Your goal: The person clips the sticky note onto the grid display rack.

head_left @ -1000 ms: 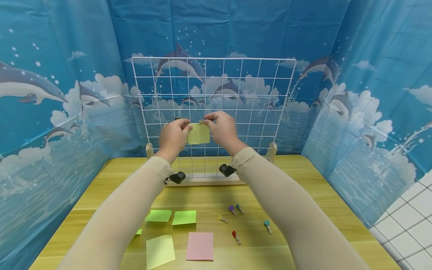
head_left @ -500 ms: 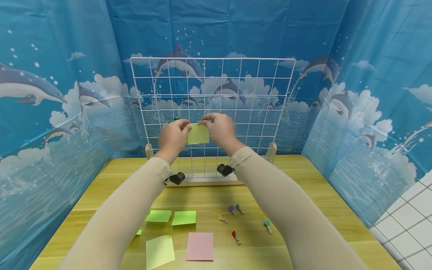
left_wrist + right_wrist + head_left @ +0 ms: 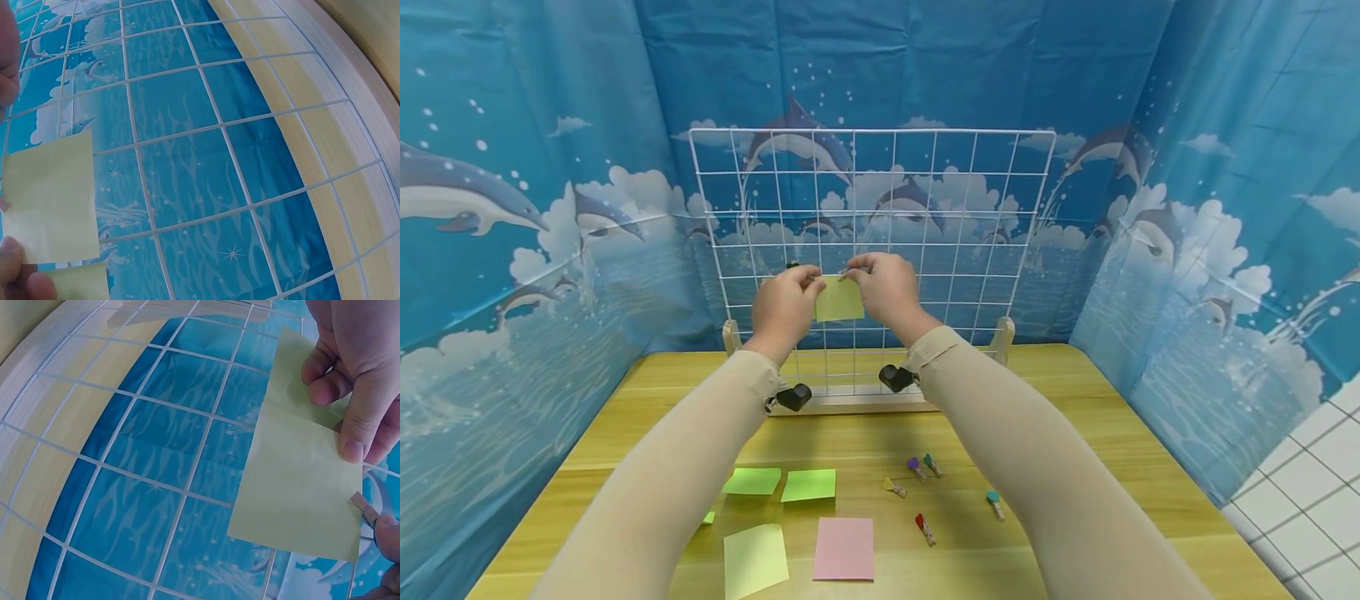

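Note:
In the head view my left hand pinches the upper left corner of a pale yellow sticky note against the white wire grid. My right hand is at the note's upper edge. In the right wrist view, its fingers pinch a small wooden clothespin, whose tip overlaps the note's top edge. Another yellow note partly shows behind the left hand there; the head view hides it.
On the table lie green notes, a yellow note and a pink note. Several small clothespins, one with a red heart, lie to their right. The grid stands in a wooden base before a dolphin-print curtain.
My right hand has shifted slightly left and down along the note's top edge with the clothespin. The left hand and the note hold nearly still.

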A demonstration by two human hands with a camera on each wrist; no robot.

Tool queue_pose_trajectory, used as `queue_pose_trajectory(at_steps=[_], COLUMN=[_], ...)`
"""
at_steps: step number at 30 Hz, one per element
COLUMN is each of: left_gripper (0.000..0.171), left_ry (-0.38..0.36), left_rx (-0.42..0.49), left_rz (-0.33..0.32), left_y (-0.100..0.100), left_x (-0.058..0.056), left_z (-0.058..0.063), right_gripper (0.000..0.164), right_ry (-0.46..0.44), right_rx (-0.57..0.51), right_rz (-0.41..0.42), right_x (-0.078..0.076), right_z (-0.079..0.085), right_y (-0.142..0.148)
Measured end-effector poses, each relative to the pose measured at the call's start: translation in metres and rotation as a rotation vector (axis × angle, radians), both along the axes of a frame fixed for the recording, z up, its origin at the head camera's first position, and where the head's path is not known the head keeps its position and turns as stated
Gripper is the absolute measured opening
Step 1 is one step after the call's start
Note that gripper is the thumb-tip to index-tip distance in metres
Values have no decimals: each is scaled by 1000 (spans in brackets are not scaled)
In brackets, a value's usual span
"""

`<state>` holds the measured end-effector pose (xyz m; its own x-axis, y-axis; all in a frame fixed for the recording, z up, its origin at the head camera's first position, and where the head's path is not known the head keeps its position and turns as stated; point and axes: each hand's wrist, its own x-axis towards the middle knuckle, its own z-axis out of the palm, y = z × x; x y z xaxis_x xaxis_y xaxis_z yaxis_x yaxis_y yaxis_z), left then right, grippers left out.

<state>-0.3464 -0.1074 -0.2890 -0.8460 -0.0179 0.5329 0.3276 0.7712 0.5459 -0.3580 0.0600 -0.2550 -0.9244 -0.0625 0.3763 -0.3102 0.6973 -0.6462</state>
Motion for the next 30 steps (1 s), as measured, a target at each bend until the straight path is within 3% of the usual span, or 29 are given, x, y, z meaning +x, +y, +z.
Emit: queue_pose_trajectory(at_steps=[30], left_gripper=[35], left_ry=[-10], left_rx=[-9], left_rz=[8], left_y=[0], left_x=[-3], left_z=[-2], right_gripper=[32], right_ry=[-6], right_rx=[136], right_rz=[9], right_x=[1], right_z=[2], right_y=[-5])
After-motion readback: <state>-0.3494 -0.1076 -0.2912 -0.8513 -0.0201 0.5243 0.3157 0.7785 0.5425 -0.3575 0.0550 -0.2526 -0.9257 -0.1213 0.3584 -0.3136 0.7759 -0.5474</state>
